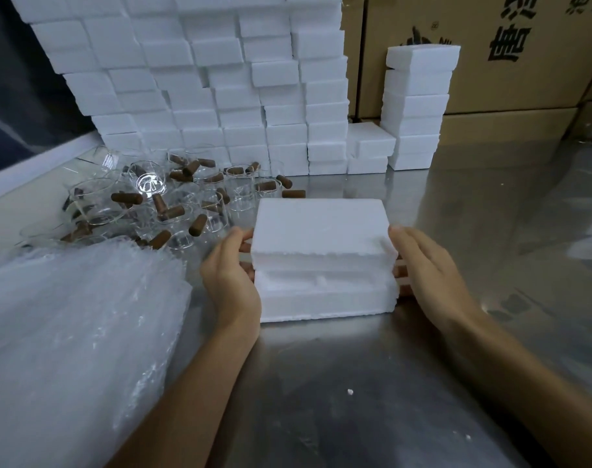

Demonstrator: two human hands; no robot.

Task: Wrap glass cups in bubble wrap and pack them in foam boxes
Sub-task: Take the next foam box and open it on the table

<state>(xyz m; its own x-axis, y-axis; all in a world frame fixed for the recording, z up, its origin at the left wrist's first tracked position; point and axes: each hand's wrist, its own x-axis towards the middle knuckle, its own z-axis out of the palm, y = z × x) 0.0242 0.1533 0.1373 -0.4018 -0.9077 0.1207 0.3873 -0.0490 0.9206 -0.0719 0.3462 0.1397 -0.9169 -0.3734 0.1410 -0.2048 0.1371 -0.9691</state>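
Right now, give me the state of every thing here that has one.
foam box: lid raised, gap showing
left hand: gripping the box's left end
right hand: fingers on the box's right end
glass cups: unwrapped, jumbled
bubble wrap: piled

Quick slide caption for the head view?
Both hands, left and right, hold the lid over the foam box.
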